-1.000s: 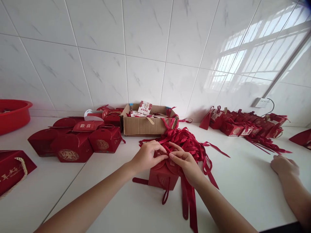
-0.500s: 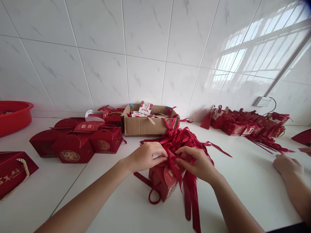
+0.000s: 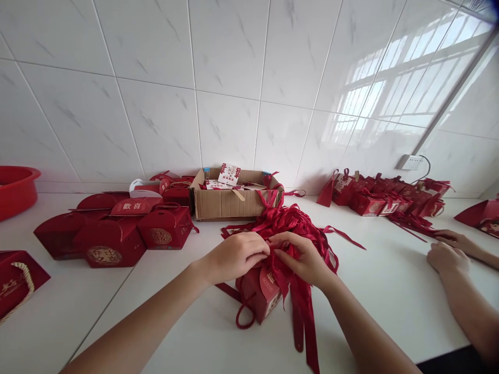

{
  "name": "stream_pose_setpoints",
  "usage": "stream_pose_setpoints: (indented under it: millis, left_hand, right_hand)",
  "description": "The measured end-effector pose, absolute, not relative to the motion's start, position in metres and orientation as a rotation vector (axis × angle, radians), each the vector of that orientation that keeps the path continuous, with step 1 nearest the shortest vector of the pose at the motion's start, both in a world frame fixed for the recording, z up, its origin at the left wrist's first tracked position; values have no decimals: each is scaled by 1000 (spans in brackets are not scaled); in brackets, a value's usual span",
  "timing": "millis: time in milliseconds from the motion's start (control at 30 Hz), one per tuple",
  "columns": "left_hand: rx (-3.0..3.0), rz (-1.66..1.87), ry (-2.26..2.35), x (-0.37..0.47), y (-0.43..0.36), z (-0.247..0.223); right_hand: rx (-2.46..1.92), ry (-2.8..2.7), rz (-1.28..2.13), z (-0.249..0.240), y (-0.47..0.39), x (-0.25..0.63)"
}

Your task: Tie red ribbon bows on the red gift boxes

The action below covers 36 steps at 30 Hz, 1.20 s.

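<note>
A small red gift box (image 3: 260,291) with a rounded flap stands on the white table in front of me. Over its top, my left hand (image 3: 239,254) pinches a red satin ribbon (image 3: 278,272). My right hand (image 3: 300,254) closes on the same ribbon from the other side, its fingertips close to those of the left. The exact grip is partly hidden behind the fingers. Long ribbon tails (image 3: 306,317) hang down to the right of the box, and a red cord loop (image 3: 245,317) lies at its lower left. Behind it is a heap of red ribbons (image 3: 296,223).
A cardboard box (image 3: 230,205) with printed cards stands by the tiled wall. Red gift boxes (image 3: 113,244) are grouped at left, near a red basin (image 3: 17,192). More boxes (image 3: 390,200) stand at back right. Another person's hands (image 3: 448,258) rest on the table at right.
Both my hands have come closer together over the box, still on the ribbon. The other person's hands show more fully at right, and the view has shifted slightly.
</note>
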<state>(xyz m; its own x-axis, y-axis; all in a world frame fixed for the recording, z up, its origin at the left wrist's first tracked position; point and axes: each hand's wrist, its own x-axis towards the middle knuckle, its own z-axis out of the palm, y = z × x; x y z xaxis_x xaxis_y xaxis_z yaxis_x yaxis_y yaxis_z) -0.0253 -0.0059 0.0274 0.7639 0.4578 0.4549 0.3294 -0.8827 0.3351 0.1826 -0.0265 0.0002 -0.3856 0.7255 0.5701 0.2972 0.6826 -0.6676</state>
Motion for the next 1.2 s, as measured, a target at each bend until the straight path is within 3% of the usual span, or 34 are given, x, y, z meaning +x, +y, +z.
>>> stream_pose_setpoints:
  millis: [367,867,1200]
  left_hand:
    - [2797,743,679,-31,-6,34]
    - [2862,687,876,-38,0,38]
    - [2394,552,852,-38,-8,39]
  right_hand:
    - [-648,-2216,337,-5,-22,197]
    - [-657,-2418,511,0,-27,198]
    - [-662,-2382,576,-1,-26,198]
